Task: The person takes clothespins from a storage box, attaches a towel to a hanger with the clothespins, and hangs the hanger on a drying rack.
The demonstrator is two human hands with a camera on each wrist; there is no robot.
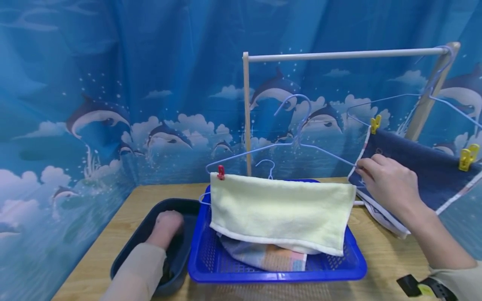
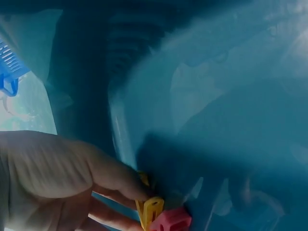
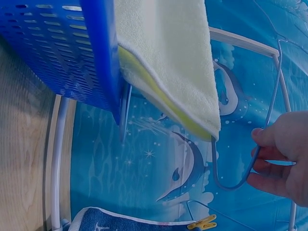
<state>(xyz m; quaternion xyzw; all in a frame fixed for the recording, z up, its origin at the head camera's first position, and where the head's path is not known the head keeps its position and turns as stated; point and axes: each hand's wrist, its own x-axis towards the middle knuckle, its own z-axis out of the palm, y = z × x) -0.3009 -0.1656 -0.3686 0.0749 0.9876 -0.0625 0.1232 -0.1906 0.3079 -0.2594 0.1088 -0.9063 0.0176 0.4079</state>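
My right hand (image 1: 389,182) pinches the right end of a light blue wire hanger (image 1: 299,143), holding it up. Over the hanger's lower bar hangs a pale yellow towel (image 1: 278,213), with a red clothespin (image 1: 221,172) at its upper left corner. In the right wrist view, thumb and fingers curl round the hanger's bent end. My left hand (image 1: 169,225) is down inside a dark bin (image 1: 124,255). There its fingertips pinch a yellow clothespin (image 2: 153,209), and a red clothespin (image 2: 172,220) lies right beside it. The head view hides those fingertips.
Below the towel stands a blue basket (image 1: 278,276) holding a patterned cloth (image 1: 271,255) and another hanger (image 1: 269,165). Behind is a rack with a horizontal rail (image 1: 346,54). At right, a navy towel (image 1: 429,167) hangs from a hanger with yellow clothespins (image 1: 467,158).
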